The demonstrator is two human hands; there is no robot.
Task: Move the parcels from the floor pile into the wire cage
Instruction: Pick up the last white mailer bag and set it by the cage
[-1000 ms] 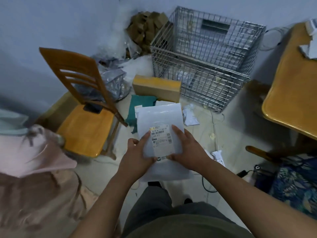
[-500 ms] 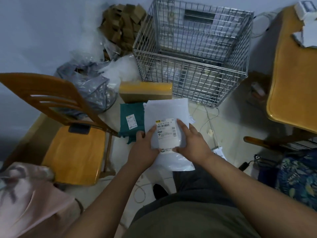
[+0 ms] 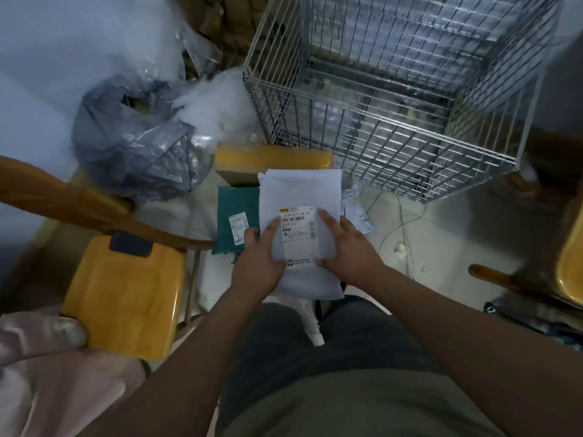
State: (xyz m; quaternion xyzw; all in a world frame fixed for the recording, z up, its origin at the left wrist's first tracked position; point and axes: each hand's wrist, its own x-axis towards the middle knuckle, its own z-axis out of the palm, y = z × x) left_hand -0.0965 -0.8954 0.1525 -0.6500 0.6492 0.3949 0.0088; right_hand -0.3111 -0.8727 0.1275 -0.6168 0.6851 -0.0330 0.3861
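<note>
I hold a white plastic mailer parcel (image 3: pixel 301 197) with a shipping label flat in front of me. My left hand (image 3: pixel 257 263) grips its left edge, thumb on top beside the label. My right hand (image 3: pixel 348 250) grips its right edge, thumb lying on the label side. The wire cage (image 3: pixel 394 99) stands just beyond the parcel, its open top facing me. On the floor below the parcel lie a green mailer (image 3: pixel 235 225) with a small label and a yellow-taped cardboard box (image 3: pixel 271 159).
A wooden chair (image 3: pixel 126 291) with a dark phone on its seat stands to the left. Grey plastic bags (image 3: pixel 135 146) and white wrapping are piled against the wall. A wooden table edge (image 3: pixel 571 266) is at the right. Cables and paper scraps (image 3: pixel 359 209) lie on the floor.
The view has closed in on the cage, which now looms larger and nearer. Both hands keep the same hold on the white parcel, carried forward over the green mailer and box.
</note>
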